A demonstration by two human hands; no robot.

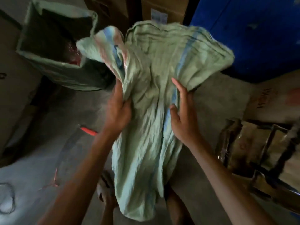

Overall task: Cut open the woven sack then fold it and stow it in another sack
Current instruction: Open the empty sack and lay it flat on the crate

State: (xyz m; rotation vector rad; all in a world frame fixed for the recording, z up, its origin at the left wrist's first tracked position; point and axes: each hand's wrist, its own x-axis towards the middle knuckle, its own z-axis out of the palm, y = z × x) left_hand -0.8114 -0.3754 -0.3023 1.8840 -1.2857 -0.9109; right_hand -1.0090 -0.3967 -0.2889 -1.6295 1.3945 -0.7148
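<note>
Head camera, looking down: a crumpled pale green woven sack [146, 98] with a blue stripe hangs in mid-air at centre frame, over a concrete floor [219, 98]. The left hand [119, 109] clutches its left edge, fingers curled into the cloth. The right hand [181, 114] lies against its right side, fingers fairly straight. A second green sack [53, 46] stands open at upper left.

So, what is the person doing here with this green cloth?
A person holds a crumpled green woven sack up with both hands. The left hand grips a bunched edge, and the right hand lies against the other side with its fingers fairly straight. A second sack stands open to the left, and a red-handled tool lies on the floor. The held sack is not yet stowed.
</note>
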